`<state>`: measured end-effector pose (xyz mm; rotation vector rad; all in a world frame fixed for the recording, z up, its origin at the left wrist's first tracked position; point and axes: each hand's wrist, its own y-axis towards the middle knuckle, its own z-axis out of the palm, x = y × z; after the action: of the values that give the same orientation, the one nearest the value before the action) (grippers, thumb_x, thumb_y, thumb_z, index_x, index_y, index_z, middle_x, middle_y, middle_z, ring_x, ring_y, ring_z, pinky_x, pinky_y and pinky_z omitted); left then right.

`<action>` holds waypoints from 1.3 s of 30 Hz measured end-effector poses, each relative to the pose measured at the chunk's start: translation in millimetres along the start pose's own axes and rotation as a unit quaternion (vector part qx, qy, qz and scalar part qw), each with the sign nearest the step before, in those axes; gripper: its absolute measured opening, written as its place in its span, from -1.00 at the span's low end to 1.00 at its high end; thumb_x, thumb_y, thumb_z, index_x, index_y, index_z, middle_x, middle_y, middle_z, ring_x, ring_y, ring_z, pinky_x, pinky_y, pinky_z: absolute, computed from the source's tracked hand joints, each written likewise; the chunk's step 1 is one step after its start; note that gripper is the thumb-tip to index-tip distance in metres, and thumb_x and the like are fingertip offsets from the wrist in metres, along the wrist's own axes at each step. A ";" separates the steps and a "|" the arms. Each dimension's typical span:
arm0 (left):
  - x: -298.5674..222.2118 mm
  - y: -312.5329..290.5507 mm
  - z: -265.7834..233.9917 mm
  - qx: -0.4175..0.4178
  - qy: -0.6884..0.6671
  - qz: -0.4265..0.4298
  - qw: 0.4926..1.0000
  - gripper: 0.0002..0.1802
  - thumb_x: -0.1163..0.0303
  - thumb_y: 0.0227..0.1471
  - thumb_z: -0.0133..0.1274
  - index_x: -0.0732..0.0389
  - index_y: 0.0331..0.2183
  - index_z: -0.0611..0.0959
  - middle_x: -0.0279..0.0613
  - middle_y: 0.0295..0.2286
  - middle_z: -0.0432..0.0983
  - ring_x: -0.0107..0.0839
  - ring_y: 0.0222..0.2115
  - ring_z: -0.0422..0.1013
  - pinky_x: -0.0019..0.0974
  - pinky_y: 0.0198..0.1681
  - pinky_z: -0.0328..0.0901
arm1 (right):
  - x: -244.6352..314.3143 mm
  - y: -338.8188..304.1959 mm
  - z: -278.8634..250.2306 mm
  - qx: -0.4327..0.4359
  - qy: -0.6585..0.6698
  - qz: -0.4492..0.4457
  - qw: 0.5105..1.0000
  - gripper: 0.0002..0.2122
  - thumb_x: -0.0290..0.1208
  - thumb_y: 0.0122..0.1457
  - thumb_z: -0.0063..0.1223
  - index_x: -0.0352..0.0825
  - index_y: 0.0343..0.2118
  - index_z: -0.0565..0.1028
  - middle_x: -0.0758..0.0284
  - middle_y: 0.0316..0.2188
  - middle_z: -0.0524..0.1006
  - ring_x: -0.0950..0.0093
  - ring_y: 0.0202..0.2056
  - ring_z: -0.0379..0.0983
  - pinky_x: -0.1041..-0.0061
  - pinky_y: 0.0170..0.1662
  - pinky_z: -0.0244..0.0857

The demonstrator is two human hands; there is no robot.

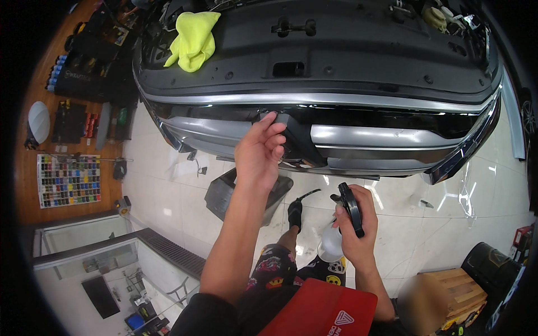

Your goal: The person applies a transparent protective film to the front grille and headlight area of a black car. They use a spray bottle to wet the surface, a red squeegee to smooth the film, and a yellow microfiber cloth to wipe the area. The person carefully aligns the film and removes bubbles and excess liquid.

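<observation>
My left hand (pixel 259 150) is raised at the middle of a car's front end, its fingers curled and pressed together at the tips. Right beside those fingers, a dark, smooth piece (pixel 300 140) slants down across the silver trim (pixel 386 135); whether I pinch its edge is hidden. Lower and to the right, my right hand (pixel 361 227) is wrapped around a spray bottle with a black trigger head (pixel 351 208) and a whitish, see-through body (pixel 330 243). The bottle is tilted, its nozzle side toward the left.
A yellow-green cloth (pixel 194 42) lies on the black cover (pixel 347 56) behind the trim. Under the bumper, a dark grey bin (pixel 224 193) stands on the glossy tiled floor (pixel 392 246), near my foot (pixel 295 214). A wooden crate (pixel 462 294) is at the lower right.
</observation>
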<state>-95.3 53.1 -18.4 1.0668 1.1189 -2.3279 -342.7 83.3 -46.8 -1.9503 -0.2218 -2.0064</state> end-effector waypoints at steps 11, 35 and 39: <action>0.2 -5.5 29.5 -0.068 0.150 0.040 0.986 -0.72 0.31 0.19 0.24 0.30 -0.15 0.68 -0.18 -0.37 0.67 -0.49 -0.46 0.55 -0.50 -0.46 0.41 | -3.7 5.0 6.2 0.016 0.004 -0.030 0.999 -0.69 -0.62 0.21 0.15 -0.49 0.03 0.49 0.13 -0.01 0.46 0.37 -0.08 0.47 0.46 0.00 0.33; 10.9 13.5 53.9 -0.172 0.066 0.049 0.982 -0.92 0.48 0.15 0.16 0.29 -0.35 0.64 -0.22 -0.48 0.61 -0.50 -0.53 0.51 -0.47 -0.49 0.39 | 3.1 3.0 -25.2 0.012 0.041 -0.049 0.998 -0.67 -0.63 0.19 0.17 -0.48 0.04 0.48 0.15 0.00 0.46 0.37 -0.08 0.47 0.47 0.02 0.33; 17.6 13.8 52.6 -0.170 0.032 0.054 0.983 -0.93 0.46 0.16 0.18 0.25 -0.34 0.66 -0.37 -0.52 0.53 -0.62 -0.54 0.41 -0.52 -0.47 0.31 | -3.4 1.9 -33.6 0.018 0.011 -0.049 0.999 -0.68 -0.62 0.19 0.18 -0.47 0.03 0.48 0.15 0.01 0.46 0.36 -0.08 0.47 0.46 0.01 0.33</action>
<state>-124.2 3.7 -17.5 1.0469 1.3844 -1.9416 -373.7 70.6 -52.0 -1.9287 -0.3526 -2.0688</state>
